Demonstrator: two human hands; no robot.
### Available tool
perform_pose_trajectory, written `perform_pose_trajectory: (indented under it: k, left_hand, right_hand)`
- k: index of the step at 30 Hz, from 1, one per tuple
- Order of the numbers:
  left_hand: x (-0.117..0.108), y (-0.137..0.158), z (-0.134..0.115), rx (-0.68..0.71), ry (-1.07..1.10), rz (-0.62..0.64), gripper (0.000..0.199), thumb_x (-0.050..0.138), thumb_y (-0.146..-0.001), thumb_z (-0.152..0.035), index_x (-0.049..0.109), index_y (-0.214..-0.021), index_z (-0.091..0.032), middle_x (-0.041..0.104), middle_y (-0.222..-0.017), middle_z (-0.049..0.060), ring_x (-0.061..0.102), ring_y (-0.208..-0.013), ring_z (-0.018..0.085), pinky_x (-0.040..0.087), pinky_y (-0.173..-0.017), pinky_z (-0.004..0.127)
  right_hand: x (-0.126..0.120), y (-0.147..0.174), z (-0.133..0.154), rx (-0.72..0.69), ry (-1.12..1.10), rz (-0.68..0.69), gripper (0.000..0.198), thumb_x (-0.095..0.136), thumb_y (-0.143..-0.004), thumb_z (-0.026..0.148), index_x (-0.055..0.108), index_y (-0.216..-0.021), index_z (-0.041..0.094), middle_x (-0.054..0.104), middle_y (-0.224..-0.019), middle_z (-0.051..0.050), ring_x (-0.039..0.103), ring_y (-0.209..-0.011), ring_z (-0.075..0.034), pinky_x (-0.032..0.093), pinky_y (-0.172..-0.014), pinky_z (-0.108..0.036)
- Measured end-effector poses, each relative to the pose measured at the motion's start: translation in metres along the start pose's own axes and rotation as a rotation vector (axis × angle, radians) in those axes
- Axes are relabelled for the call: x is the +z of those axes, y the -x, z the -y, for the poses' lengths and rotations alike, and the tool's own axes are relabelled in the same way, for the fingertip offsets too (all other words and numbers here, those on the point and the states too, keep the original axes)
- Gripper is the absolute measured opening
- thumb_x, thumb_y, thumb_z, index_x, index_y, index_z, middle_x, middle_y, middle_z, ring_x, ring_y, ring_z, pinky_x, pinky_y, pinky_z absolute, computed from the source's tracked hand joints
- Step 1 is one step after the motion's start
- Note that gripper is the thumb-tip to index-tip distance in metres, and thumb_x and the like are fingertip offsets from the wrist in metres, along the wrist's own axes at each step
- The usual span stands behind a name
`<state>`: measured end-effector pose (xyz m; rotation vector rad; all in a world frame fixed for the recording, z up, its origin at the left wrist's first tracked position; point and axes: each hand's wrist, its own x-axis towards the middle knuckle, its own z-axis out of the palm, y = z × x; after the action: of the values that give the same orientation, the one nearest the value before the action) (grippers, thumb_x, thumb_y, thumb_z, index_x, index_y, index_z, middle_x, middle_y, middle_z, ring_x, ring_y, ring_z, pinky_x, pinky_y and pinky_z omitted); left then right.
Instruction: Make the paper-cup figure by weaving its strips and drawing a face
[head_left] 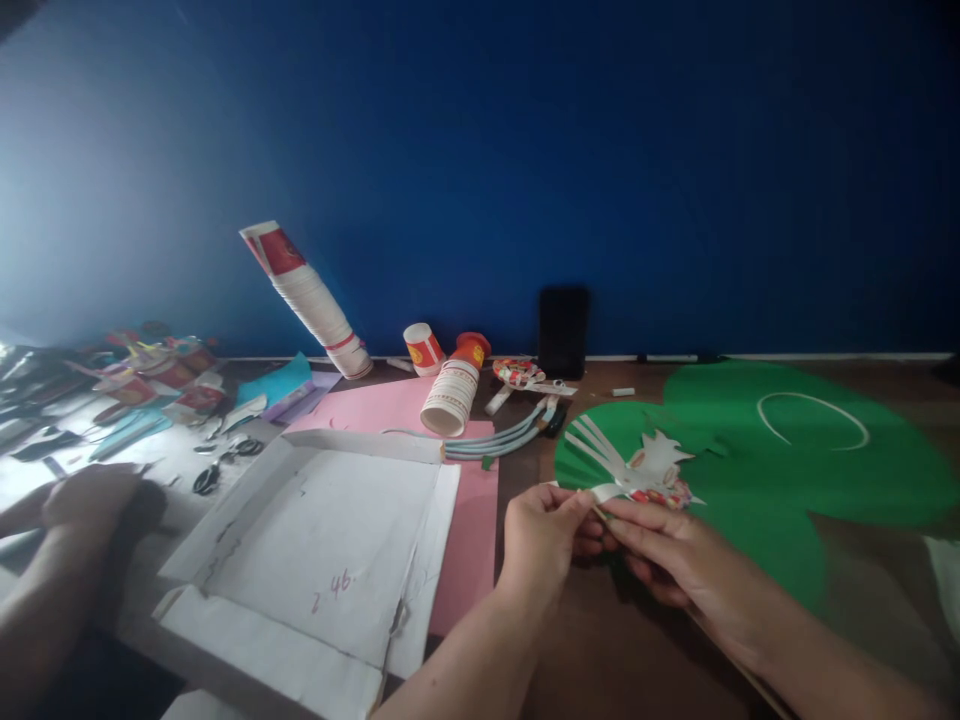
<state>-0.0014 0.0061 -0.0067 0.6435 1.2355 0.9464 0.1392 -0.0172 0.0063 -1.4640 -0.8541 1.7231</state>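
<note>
My left hand [546,535] and my right hand [660,550] meet at the middle of the table and together pinch a small cut paper-cup piece [651,472], white with red print and fringed strips, at its lower edge. A thin wooden stick [739,668] runs from the fingers down along my right forearm. Which hand grips the stick I cannot tell. The piece hovers over the edge of a large green paper sheet [787,470].
A flattened white cardboard tray [315,550] lies on pink paper [469,540] at left. Paper cups [450,395], a leaning cup stack [307,295], a dark phone [562,332] and blue straws [502,438] stand behind. Scissors [206,478] and another person's hand [82,495] are far left.
</note>
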Motion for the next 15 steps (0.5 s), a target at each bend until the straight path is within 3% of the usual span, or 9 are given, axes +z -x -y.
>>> perform_pose_trajectory:
  k: [5,10,15]
  left_hand:
    - [0.0012,0.0019,-0.0015,0.014,-0.072,-0.068,0.035,0.080,-0.068,-0.042,0.060,-0.074,-0.012,0.064,-0.056,0.002,0.058,-0.044,0.011,0.044,-0.042,0.019]
    - [0.0020,0.0047,-0.0034,0.010,-0.098,-0.086,0.024,0.075,-0.075,-0.031,0.058,-0.073,-0.014,0.061,-0.052,-0.001,0.054,-0.041,0.010,0.042,-0.040,0.018]
    - [0.0014,0.0067,-0.0026,0.042,-0.074,-0.069,0.027,0.076,-0.073,-0.032,0.056,-0.071,-0.015,0.060,-0.053,-0.001,0.053,-0.042,0.008,0.041,-0.041,0.017]
  right_hand:
    - [0.0037,-0.0021,-0.0017,-0.090,0.044,-0.025,0.029,0.075,-0.070,0.043,0.076,-0.091,0.023,0.060,-0.062,0.000,0.048,-0.055,-0.011,0.031,-0.043,-0.019]
    - [0.0044,-0.0072,-0.0038,-0.104,0.144,-0.056,0.029,0.072,-0.074,0.044,0.076,-0.094,0.023,0.060,-0.057,0.001,0.048,-0.050,-0.012,0.029,-0.040,-0.021]
    - [0.0047,-0.0092,-0.0040,-0.114,0.198,-0.083,0.026,0.068,-0.077,0.046,0.075,-0.090,0.024,0.061,-0.057,0.001,0.050,-0.051,-0.013,0.031,-0.040,-0.022]
